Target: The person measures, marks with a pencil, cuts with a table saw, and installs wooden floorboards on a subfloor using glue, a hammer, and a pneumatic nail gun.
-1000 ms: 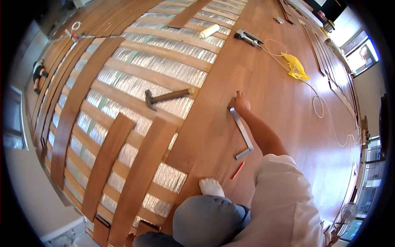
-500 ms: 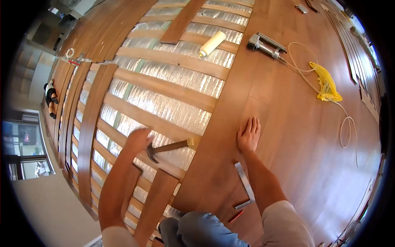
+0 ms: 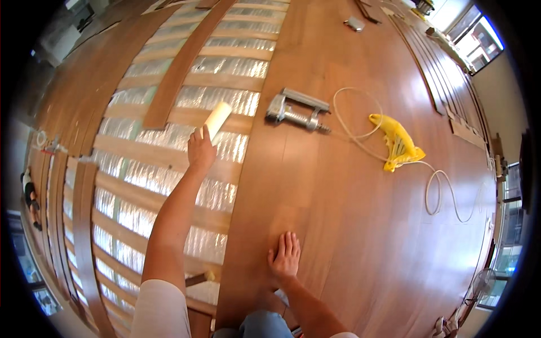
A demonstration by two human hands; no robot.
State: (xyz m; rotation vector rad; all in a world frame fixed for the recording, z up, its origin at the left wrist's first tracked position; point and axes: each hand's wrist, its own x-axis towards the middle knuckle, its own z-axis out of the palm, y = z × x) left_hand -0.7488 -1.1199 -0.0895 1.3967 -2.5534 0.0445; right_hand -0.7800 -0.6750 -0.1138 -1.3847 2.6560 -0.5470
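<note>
I am looking down over a half-covered floor, its joined brown boards (image 3: 349, 197) spreading across the right side and catching window light. To their left, pale battens (image 3: 141, 149) are running crosswise over silver foil (image 3: 222, 248), and a loose plank (image 3: 179, 65) is lying across them. The cream bottle (image 3: 218, 116) is sitting over this open part, near the edge of the joined boards. I am holding the left hand (image 3: 202, 151) at its near end, fingers curling against it — I cannot tell whether they are gripping. The right hand (image 3: 286, 256) is lying flat on the boards, fingers extended, holding nothing I can see. Beyond it, a nail gun (image 3: 297, 110) is resting near a pale hose (image 3: 355, 135) and a yellow bag (image 3: 397, 143). Long boards (image 3: 420, 65) are lying toward the bright window (image 3: 482, 42) — and a co-worker (image 3: 31, 200) is staying low at far left.
</note>
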